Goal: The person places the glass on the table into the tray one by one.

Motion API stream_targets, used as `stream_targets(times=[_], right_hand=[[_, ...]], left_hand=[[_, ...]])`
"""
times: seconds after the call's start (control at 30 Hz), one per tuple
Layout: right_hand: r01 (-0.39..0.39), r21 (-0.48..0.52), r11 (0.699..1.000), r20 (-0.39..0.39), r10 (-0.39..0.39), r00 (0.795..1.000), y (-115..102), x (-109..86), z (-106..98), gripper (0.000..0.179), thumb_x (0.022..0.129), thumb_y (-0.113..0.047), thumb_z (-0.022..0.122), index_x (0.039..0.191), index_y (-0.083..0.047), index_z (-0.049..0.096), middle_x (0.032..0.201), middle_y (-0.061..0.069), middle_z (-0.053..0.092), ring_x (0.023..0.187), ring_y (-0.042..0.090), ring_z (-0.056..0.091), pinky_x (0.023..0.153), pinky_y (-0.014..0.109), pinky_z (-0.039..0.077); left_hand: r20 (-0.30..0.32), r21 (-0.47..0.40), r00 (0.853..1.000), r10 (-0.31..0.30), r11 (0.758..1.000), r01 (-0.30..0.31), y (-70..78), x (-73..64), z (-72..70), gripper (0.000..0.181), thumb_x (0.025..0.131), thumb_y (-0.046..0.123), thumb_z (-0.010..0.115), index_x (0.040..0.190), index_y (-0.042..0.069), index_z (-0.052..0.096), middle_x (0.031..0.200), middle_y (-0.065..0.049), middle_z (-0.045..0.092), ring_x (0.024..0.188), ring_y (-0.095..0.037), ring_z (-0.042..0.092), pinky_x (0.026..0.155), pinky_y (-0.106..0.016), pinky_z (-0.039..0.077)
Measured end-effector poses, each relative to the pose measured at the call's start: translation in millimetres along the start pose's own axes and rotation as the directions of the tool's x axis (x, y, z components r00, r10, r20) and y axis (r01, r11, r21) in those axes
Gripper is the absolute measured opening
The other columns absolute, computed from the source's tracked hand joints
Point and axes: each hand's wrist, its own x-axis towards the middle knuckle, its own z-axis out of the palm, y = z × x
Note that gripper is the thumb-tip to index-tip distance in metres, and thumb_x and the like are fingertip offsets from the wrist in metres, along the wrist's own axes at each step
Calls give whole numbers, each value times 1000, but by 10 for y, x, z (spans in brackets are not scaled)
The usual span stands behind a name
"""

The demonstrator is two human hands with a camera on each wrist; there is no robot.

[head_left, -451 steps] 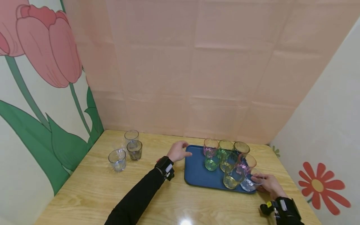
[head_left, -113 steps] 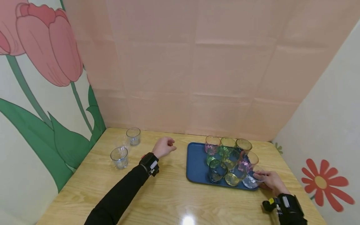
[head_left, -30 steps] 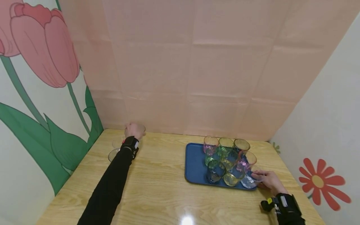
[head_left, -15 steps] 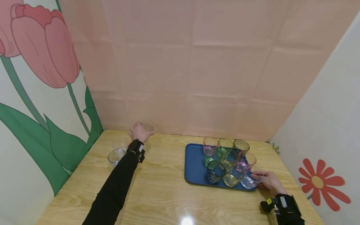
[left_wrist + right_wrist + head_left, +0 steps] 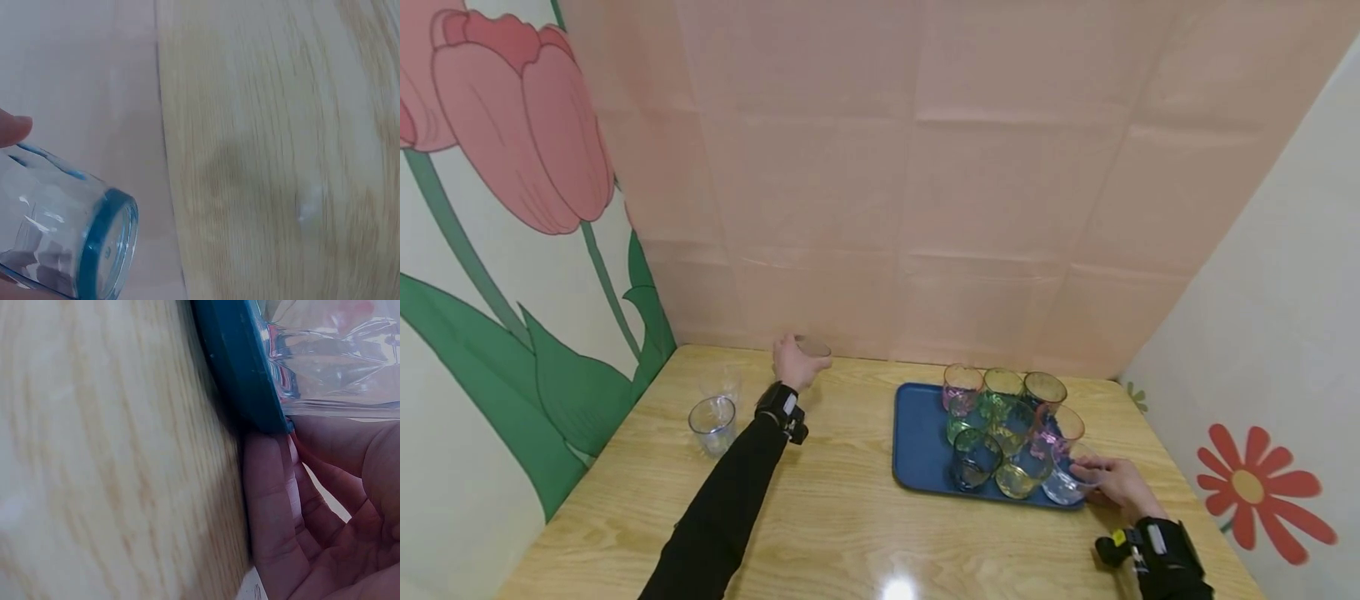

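Note:
Near the back edge of the table, my left hand [image 5: 796,364] grips a clear drinking glass [image 5: 815,347]. In the left wrist view that glass [image 5: 56,219] lies tilted, its thick base tinted blue, a fingertip [image 5: 14,128] at its side. My right hand [image 5: 1118,483] holds the front right corner of a blue tray [image 5: 919,437]. In the right wrist view, the thumb [image 5: 340,440] and fingers [image 5: 269,494] meet at the tray's edge [image 5: 234,369], beside a clear tumbler [image 5: 344,375]. Pink, green, yellow, dark and clear glasses stand close together on the tray; a dark tumbler [image 5: 976,460] is at its front.
Two clear glasses stand at the left of the wooden table [image 5: 850,533], one glass [image 5: 713,427] nearer and a fainter glass [image 5: 721,383] behind it. A pink-papered wall [image 5: 850,250] rises behind the table; painted walls flank it. The tray's left part is bare.
The dark tumbler came from the left group onto the tray front. Since then my left hand reached the back left glass, took it, and moved right with it. The right hand stays put.

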Motion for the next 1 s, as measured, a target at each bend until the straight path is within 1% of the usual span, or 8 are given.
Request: stream_targets(times=[0.13,0.33,0.43,0.57,0.63,0.83,0.93,1.0], right_hand=[[15,-1,1000,1,-15,1000,5,-1,-3,46,94,-28,76,119,9,66,106,13,68,85,18,59,69,33,57],[6,5,1000,-3,-6,1000,5,-2,-4,43,93,-28,77,116,8,68,103,10,68,85,18,59,68,33,56],[-7,-2,1000,-5,7,1000,2,-1,0,42,93,-28,77,115,6,70,106,13,67,87,20,58,69,33,56],[8,-3,1000,-2,-8,1000,3,-3,-3,45,93,-29,77,117,8,69,108,14,68,86,19,59,69,33,57],[19,1,1000,1,-19,1000,6,-5,-7,47,93,-29,77,118,9,68,105,12,69,84,17,60,69,32,57],[10,4,1000,-2,-10,1000,1,-13,-3,43,93,-28,76,117,7,69,103,9,69,84,18,59,68,32,56],[1,1,1000,1,-1,1000,-1,-19,3,42,94,-28,75,117,7,69,104,11,68,86,20,58,69,33,56],[4,-6,1000,2,-4,1000,0,-24,-4,43,94,-28,75,118,7,69,104,11,68,86,20,59,69,33,55]], left_hand=[[29,-12,999,-12,1000,13,48,-36,104,81,76,28,87,140,-5,49,140,-28,41,123,-43,47,104,-53,42],[62,-87,997,40,996,-35,115,-91,274,77,76,26,89,137,-4,51,136,-28,45,120,-42,50,100,-50,47],[92,-172,992,81,983,-64,167,-135,343,72,77,18,87,136,-3,51,134,-28,51,118,-42,54,96,-51,49],[132,-245,984,117,966,-82,225,-179,443,68,79,11,84,136,1,50,129,-26,57,113,-40,58,93,-51,50],[148,-261,981,126,962,-84,240,-196,499,68,79,11,83,137,2,49,128,-25,58,110,-38,59,92,-50,51],[150,-267,977,154,957,-110,291,-258,657,70,78,12,84,137,1,48,125,-24,59,105,-33,58,89,-45,50],[167,-302,974,155,948,-100,326,-303,727,72,77,12,84,138,-1,48,125,-24,59,107,-36,58,91,-48,50],[183,-337,968,169,936,-100,318,-314,802,72,78,16,85,138,0,48,125,-22,59,108,-36,59,91,-48,50]])
